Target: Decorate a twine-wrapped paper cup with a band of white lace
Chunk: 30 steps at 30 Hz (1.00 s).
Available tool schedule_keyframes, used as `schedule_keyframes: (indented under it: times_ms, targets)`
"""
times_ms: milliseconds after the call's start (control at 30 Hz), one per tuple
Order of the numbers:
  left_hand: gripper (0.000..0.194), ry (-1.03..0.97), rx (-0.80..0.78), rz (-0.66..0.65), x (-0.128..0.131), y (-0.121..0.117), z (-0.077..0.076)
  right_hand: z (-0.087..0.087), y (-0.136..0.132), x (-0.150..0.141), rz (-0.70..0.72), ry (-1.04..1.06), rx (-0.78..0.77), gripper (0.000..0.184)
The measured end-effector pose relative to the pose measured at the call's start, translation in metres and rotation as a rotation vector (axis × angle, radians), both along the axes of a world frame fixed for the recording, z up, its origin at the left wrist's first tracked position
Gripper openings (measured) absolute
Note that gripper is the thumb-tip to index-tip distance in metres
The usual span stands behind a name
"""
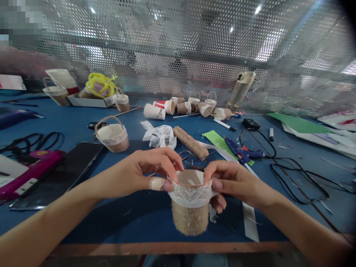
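Close in front of me is a paper cup (190,220) wrapped in tan twine, with a band of white lace (191,194) around its upper part. My left hand (151,170) pinches the rim and lace on the left side, its bandaged thumb outside and fingers at the inner edge. On the right side my right hand (233,181) grips the rim and lace between thumb and fingers. A loose lace end hangs below the right fingers. Just beyond the cup lies a roll of twine (191,142), with a crumpled bundle of white lace (160,134) left of it.
A blue glue gun (244,151) with a looping black cable lies right, by green paper (218,142). A finished small basket (113,137) stands left, near a dark tablet-like slab (75,167). Several cups and baskets (186,107) line the back before a perforated metal screen (178,48).
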<state>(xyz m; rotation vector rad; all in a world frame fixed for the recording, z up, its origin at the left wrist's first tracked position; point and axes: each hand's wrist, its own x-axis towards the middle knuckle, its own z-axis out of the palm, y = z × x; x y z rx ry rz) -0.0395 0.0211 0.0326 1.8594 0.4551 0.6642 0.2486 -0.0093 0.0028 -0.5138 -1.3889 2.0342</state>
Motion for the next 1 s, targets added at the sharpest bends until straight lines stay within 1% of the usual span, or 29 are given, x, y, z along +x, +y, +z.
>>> schedule_keyframes:
  times_ms: [133, 267, 367, 467, 533, 733, 833, 1000]
  targets:
    - [0.003, -0.02, -0.126, 0.023, 0.0025, -0.0013, -0.0014, -0.0005, 0.0005, 0.0007, -0.068, -0.01, 0.036, 0.016]
    - [0.005, -0.004, -0.193, 0.077, 0.0038, -0.0006, -0.0019, 0.0008, 0.0025, -0.0009, -0.193, -0.077, 0.109, 0.019]
    - [0.008, 0.055, -0.204, 0.149, 0.0038, 0.0017, -0.0025, 0.0031, 0.0042, -0.0018, -0.329, -0.219, 0.196, 0.022]
    - [0.01, 0.098, -0.16, 0.219, 0.0023, 0.0039, -0.0041, 0.0051, 0.0046, -0.0019, -0.429, -0.32, 0.235, 0.021]
    - [0.011, 0.116, -0.145, 0.235, 0.0012, 0.0041, -0.0051, 0.0057, 0.0042, -0.0022, -0.442, -0.343, 0.226, 0.02]
    - [0.012, 0.153, -0.127, 0.2, 0.0034, 0.0006, -0.0041, 0.0069, 0.0027, -0.0051, -0.37, -0.37, 0.219, 0.019]
    - [0.01, 0.185, -0.119, 0.192, 0.0049, -0.0002, -0.0033, 0.0076, 0.0015, -0.0057, -0.367, -0.398, 0.238, 0.017]
    - [0.009, 0.211, -0.092, 0.195, 0.0045, -0.0003, -0.0016, 0.0083, 0.0016, -0.0051, -0.384, -0.326, 0.249, 0.016]
